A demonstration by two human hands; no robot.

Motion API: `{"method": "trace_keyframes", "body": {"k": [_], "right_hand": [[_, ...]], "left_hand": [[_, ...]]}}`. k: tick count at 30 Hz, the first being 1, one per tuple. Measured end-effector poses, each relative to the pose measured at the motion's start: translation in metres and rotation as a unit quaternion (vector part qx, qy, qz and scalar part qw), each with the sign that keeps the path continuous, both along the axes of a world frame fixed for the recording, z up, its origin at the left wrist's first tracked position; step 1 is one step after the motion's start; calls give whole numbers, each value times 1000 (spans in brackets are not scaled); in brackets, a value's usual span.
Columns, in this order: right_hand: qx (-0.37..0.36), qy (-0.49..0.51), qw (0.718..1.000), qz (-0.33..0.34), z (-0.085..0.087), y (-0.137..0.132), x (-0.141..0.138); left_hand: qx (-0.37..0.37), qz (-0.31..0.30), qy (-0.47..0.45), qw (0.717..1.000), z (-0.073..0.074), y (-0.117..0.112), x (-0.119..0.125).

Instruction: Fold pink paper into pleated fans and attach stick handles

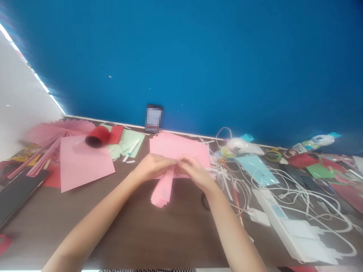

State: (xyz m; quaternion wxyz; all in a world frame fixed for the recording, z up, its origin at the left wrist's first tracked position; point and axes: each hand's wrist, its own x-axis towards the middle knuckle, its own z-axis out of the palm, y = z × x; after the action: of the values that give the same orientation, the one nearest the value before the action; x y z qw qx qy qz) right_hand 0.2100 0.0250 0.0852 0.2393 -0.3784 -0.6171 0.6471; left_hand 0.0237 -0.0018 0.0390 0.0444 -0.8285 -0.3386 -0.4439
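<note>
Between my two hands is a strip of pleated pink paper (162, 193), its folds fanning out a little at the near end. My left hand (154, 166) is closed on its far end from the left. From the right, my right hand (194, 170) pinches the same end, fingertips close to the left ones. The fingers hide that far end. Just behind and under the hands lies a stack of flat pink sheets (181, 145) on the dark wooden table (127, 234).
Left: a pink paper fan (65, 130), a loose pink sheet (85, 162), a red roll (98, 136), a marker (131, 150). A phone (154, 118) leans on the blue wall. Right: white cables (306, 189), a power strip (279, 226), glue bottles (236, 145), a blue packet (258, 170).
</note>
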Motion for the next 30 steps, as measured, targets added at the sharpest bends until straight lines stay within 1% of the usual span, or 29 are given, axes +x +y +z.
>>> {"method": "trace_keyframes", "body": {"k": [3,6,11,15,20,23,28,29,30], "right_hand": [[-23,17,1000,-6,-2,-2,3],[-25,20,999,-11,-2,-3,6],[-20,22,1000,-8,3,-4,11],[16,2,1000,9,9,-8,13],[41,1,999,17,10,-12,15],[53,5,998,15,11,-13,16],[50,40,997,35,9,-15,17],[48,46,997,37,7,-14,17],[45,52,997,32,5,-14,17]], "left_hand": [[-66,3,-66,996,4,-2,3],[-117,0,-105,988,7,-4,4],[-137,-3,-166,977,7,-4,4],[-183,-2,-230,956,10,-4,6],[-271,-25,-337,901,14,-6,12],[-319,-48,-395,860,15,-6,14],[-382,-86,-489,779,14,-2,14],[-393,-90,-499,768,14,-1,14],[-400,-92,-500,762,14,-1,14]]}}
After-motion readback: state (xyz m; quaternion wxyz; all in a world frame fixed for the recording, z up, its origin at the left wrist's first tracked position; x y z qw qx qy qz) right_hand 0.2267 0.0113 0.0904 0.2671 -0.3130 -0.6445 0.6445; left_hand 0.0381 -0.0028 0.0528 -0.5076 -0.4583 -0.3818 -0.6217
